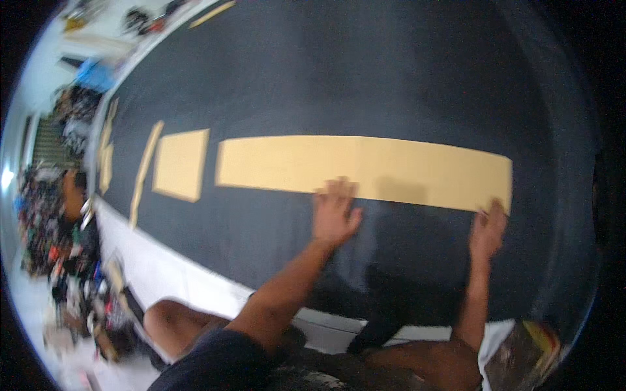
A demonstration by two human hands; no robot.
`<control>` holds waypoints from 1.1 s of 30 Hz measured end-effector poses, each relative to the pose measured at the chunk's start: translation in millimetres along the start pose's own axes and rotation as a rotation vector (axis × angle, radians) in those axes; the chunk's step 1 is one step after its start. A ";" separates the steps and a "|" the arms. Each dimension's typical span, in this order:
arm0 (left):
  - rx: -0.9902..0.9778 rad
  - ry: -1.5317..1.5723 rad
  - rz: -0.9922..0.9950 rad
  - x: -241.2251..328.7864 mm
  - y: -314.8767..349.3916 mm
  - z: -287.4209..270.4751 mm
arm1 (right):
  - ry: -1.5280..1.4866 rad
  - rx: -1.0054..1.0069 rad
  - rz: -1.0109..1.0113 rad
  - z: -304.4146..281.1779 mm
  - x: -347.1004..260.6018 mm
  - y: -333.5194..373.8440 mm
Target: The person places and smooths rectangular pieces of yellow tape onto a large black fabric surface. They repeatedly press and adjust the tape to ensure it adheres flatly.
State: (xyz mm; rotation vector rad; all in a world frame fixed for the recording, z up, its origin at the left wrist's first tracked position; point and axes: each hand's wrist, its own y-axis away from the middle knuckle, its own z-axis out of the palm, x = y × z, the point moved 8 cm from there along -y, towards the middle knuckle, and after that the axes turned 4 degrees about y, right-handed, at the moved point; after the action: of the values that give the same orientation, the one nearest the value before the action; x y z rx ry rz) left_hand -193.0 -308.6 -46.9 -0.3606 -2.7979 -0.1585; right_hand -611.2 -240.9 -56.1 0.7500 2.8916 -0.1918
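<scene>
While both forearms reach in from the near side, a long tan strip (287,163), apparently paper or card, lies flat across a broad dark tabletop (339,78), its long axis running left to right and its right end dipping slightly toward the person. The strip lies on the far side of both hands, extending well to the left of the left hand (335,212), whose fingers are spread and whose fingertips overlap the near edge around the middle. The right hand (489,228) is at the near right corner, making it the nearer of the two to the right end; the left hand is nearer to the left end. The right hand's fingers look close together, but blur leaves it impossible to tell whether they press the corner or pinch it.

To the left of the strip, just apart from it, lies a smaller four-sided tan piece (181,165), with a narrow tan strip (145,177) beyond it running near to far. Another thin tan sliver (212,14) lies toward the far left edge. Off the table's left side, a blurred heap of mixed items (55,241) crowds the background.
</scene>
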 end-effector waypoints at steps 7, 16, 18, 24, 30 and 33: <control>0.144 -0.042 0.000 -1.0 -3.2 -2.6 | 0.013 0.106 -0.113 -15.8 -22.6 -6.3; 0.259 -0.050 0.036 2.8 -6.9 2.4 | -0.092 0.087 -0.004 -19.4 -12.0 3.3; 0.250 -0.019 0.023 -4.0 -7.7 5.4 | -0.123 0.137 -0.024 -21.9 -13.0 4.5; 0.252 0.052 -0.042 3.1 -6.9 3.0 | -0.093 0.255 -0.062 -24.1 -11.3 7.3; 0.236 0.014 -0.059 -1.6 -7.5 5.1 | -0.162 0.139 -0.019 -21.4 -10.2 3.8; 0.254 0.055 -0.035 0.8 -6.4 3.6 | -0.174 0.209 -0.027 -22.9 -8.7 4.2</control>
State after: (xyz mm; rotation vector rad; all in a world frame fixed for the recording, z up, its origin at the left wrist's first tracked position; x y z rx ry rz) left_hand -196.4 -314.0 -50.5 -0.2413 -2.7276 0.1753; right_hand -604.2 -237.7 -32.5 0.6873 2.7451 -0.5411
